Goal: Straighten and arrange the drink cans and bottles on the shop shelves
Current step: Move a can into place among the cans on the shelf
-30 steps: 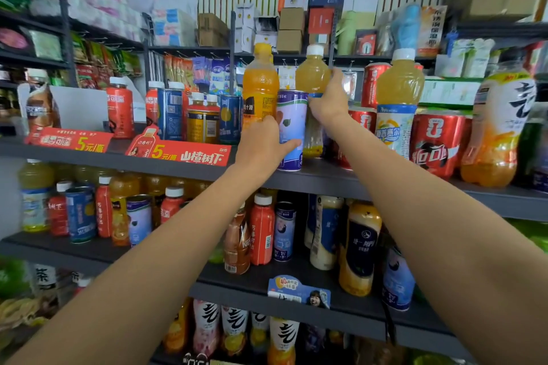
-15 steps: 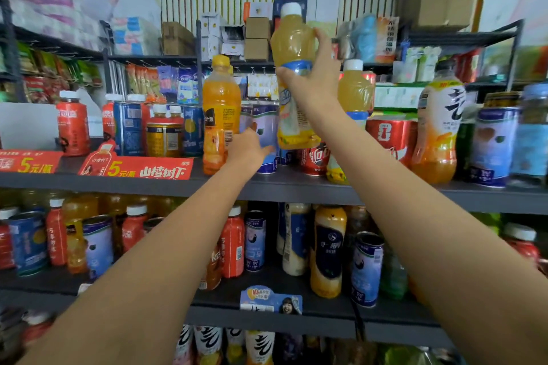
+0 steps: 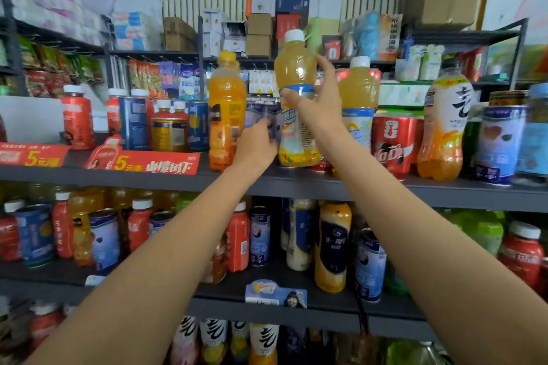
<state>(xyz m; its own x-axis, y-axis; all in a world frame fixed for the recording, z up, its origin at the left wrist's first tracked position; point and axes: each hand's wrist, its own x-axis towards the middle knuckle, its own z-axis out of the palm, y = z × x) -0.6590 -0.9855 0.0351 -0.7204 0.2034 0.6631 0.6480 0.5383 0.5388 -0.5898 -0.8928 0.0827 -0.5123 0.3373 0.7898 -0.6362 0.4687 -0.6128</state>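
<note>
My right hand [image 3: 318, 107] grips a yellow juice bottle [image 3: 295, 68] with a white cap and blue-white label, held at the upper shelf [image 3: 296, 184], its base just above the shelf board. My left hand [image 3: 256, 147] holds a purple-white can [image 3: 262, 114] standing on that shelf, just left of the bottle. An orange juice bottle [image 3: 226, 109] stands left of the can. A second yellow bottle [image 3: 358, 98] and a red can [image 3: 393, 142] stand to the right.
Red bottles [image 3: 77, 120] and blue cans [image 3: 135, 121] fill the shelf's left part above red price tags [image 3: 154, 163]. A white-label orange bottle [image 3: 444, 124] and pale blue can [image 3: 498, 145] stand at right. The lower shelf [image 3: 267, 302] holds mixed drinks. Boxes [image 3: 259, 34] sit behind.
My right hand lifted the yellow bottle off the shelf, then lowered it toward the shelf again. My left hand stayed on the purple-white can. The camera view shifted right.
</note>
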